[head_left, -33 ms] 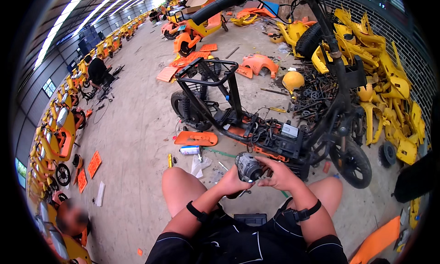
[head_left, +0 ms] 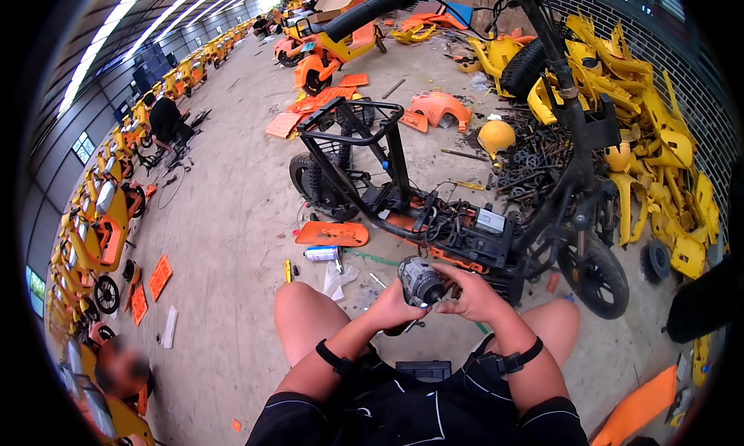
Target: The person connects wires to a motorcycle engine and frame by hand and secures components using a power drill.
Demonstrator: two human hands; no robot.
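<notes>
Between my knees I hold a grey-and-black cordless drill (head_left: 419, 280), its chuck turned back toward my body. My left hand (head_left: 391, 307) is wrapped around the drill's lower left side, and its handle is mostly hidden. The thumb and fingers of my right hand (head_left: 470, 295) curve about the drill's front end, by the chuck; their exact contact is hard to make out. Just beyond stands a stripped black scooter frame (head_left: 395, 163), with wiring and a silver box (head_left: 489, 220) exposed along its low deck.
An orange panel (head_left: 332, 234), a spray can (head_left: 321, 253) and a plastic bag (head_left: 339, 280) lie ahead to the left. Yellow body panels (head_left: 651, 148) and dark metal parts (head_left: 535, 163) are heaped at right. Parked scooters line the left, where another person (head_left: 164, 122) sits.
</notes>
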